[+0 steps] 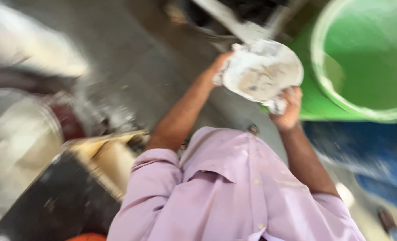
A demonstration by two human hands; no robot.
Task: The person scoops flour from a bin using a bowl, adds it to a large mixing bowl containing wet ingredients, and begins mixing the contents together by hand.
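Note:
I hold a round white pan (pixel 262 71), caked with white plaster or paste, tilted up in front of me. My left hand (pixel 220 67) grips its left rim and my right hand (pixel 287 107) grips its lower right rim. The inside of the pan shows grey-brown smears. Both forearms reach out from rolled-up lilac shirt sleeves. The picture is blurred by motion.
A large green tub (pixel 363 67) stands at the right, just beyond the pan. Blue sheeting (pixel 363 151) lies under it. A white-coated board or tool (pixel 234 22) lies past the pan. To the left are a round metal container (pixel 19 138), a wooden frame (pixel 109 156) and a dark panel (pixel 60 201).

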